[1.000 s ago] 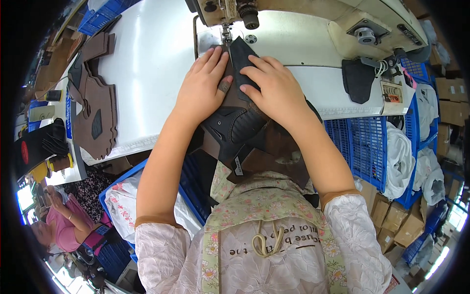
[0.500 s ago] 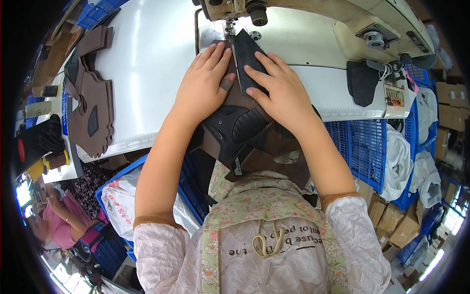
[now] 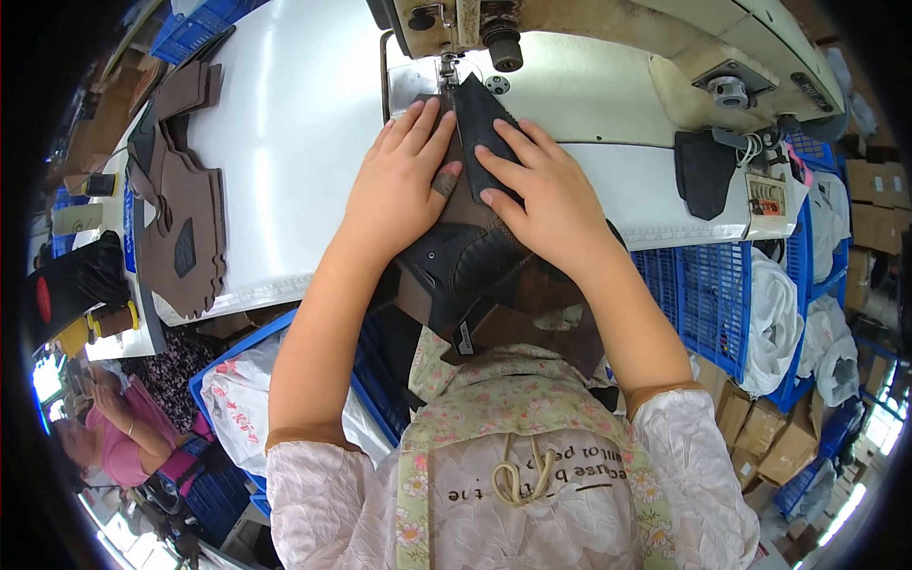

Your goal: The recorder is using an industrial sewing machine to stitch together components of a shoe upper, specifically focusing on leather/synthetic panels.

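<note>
Under the presser foot (image 3: 448,78) of a sewing machine (image 3: 608,90) lies the front end of a brown and black shoe upper (image 3: 480,255). Its rear part hangs over the table edge toward my lap. A long black piece (image 3: 472,112) rests along the upper's right side, its pointed tip beside the foot. My left hand (image 3: 401,190) presses flat on the brown part, fingertips just short of the foot. My right hand (image 3: 556,195) lies with fingers spread over the black piece. Both hands are open; the stitching point itself is too small to make out.
Brown cut pieces (image 3: 180,214) are stacked on the white table (image 3: 275,142) at left. A black piece (image 3: 703,176) lies at right. Blue crates (image 3: 703,294) stand below right, and a white bag (image 3: 247,399) fills another below left. Someone in pink (image 3: 138,442) sits at far left.
The whole view has shifted slightly, so everything sits a little lower. Both hands and the shoe upper keep about the same place relative to the presser foot.
</note>
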